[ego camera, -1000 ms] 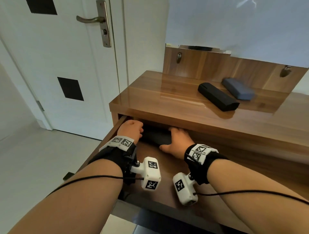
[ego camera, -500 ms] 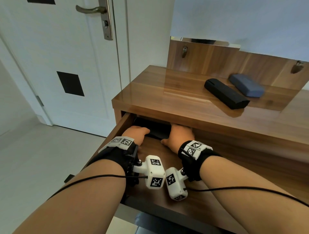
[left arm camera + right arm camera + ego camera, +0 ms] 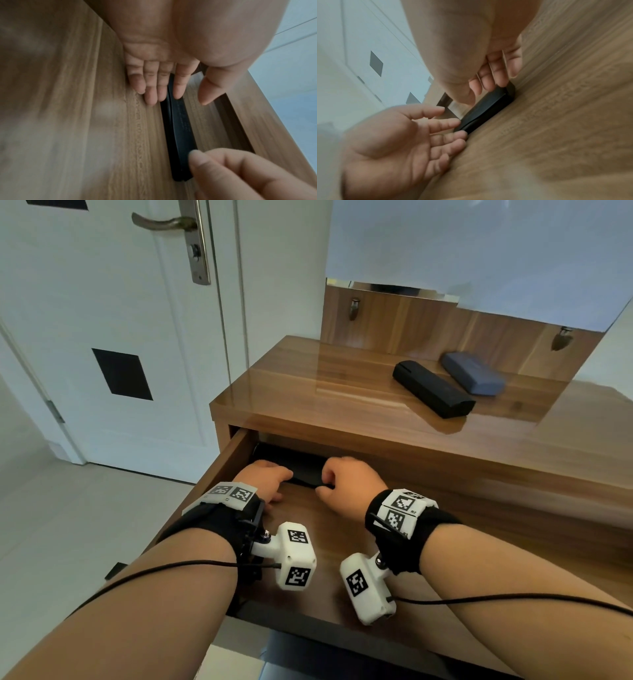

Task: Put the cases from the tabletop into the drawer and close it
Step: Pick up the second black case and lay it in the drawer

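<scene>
A black case (image 3: 432, 390) and a blue-grey case (image 3: 473, 373) lie side by side on the wooden tabletop (image 3: 301, 392), at the back right. Below, the drawer (image 3: 236, 455) stands pulled out. Another black case (image 3: 303, 470) lies across its back, partly under the tabletop. My left hand (image 3: 270, 478) is at this case's left end, fingers (image 3: 154, 89) straight, the tips touching the case (image 3: 180, 135). At the right end is my right hand (image 3: 346, 481), its fingers (image 3: 494, 75) loosely bent, tips resting on the case (image 3: 488, 108). Neither hand grips it.
A white door (image 3: 113, 337) with a metal handle (image 3: 164, 223) stands left of the cabinet, over pale floor. Two metal hooks (image 3: 354, 308) hang on the wooden back panel. Cables run from the wrist cameras across the drawer's front.
Both hands have drawn back a little from under the tabletop. The right hand's fingers have gone from flat on the case to loosely bent. The case stays at the drawer's back.
</scene>
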A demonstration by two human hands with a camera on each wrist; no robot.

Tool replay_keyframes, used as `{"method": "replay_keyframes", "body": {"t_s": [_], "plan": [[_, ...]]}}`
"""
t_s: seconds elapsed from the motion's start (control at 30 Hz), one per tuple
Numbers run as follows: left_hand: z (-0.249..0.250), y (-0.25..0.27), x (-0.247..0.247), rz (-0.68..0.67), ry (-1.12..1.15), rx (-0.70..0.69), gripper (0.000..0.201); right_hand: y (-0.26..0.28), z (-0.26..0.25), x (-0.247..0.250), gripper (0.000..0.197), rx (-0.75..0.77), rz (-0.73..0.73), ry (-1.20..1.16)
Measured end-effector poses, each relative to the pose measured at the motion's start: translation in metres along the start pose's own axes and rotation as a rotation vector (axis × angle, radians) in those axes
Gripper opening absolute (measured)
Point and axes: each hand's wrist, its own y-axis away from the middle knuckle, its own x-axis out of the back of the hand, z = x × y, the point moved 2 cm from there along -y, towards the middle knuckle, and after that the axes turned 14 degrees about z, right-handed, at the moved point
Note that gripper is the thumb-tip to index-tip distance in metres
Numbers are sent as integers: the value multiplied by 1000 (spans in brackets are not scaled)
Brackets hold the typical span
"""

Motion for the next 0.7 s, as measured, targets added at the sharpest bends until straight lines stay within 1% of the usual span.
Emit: {"method": "replay_keyframes", "body": {"t_s": [0.1,0.23,0.3,0.37,0.43,0.53,0.63,0.7], "plan": [[1,6,1,-34,13,-26,37,6,-4,19,16,50,107,-72],[-1,10,4,-83,30,-136,34,7,-4,57,14,95,269,-75],[-1,14,3,-83,-3,-172,28,0,6,77,14,61,395,-63],[-3,18,-2,-79,-62,-187,22,-10,24,94,18,-24,502,-30],[-1,25,-7,-78,-100,-210,21,-20,44,106,29,-164,512,37],[8,31,-12,-74,-111,-263,25,-32,71,114,48,-359,493,122],[22,34,-12,-63,-104,-307,27,-40,91,118,62,-459,480,151],[32,36,-13,-80,-76,-310,25,-45,103,122,64,-512,441,146]]}}
